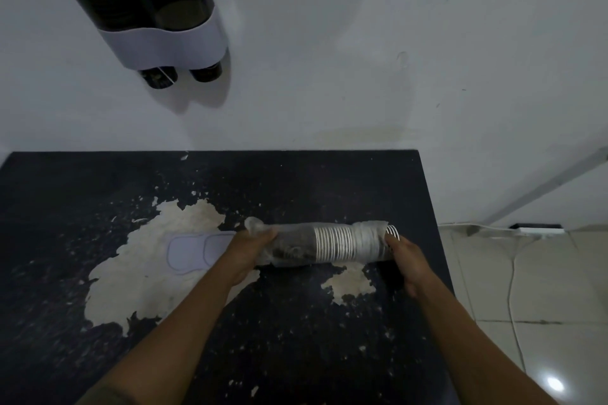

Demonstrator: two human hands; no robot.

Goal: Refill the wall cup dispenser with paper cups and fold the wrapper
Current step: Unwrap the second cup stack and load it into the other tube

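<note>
Dim grey wall behind, and a black table (296, 322) with its coating flaked off in pale patches. I see my left hand (245, 253) curled round the closed end of the wrapper (283, 248), my right hand (406, 261) pinching its open end, where the stack of paper cups (335, 245) lies sideways just above the tabletop. Up left hangs the cup dispenser (158, 29); I can read no writing anywhere.

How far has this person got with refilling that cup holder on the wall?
Early on. Done: little that shows; the wrapper is open at its right end, where cup rims stick out. In hand: the left hand grips the sleeve's closed end and the right hand holds the open end of the cup stack above the table. Left: loading the wall dispenser and folding the wrapper.
</note>
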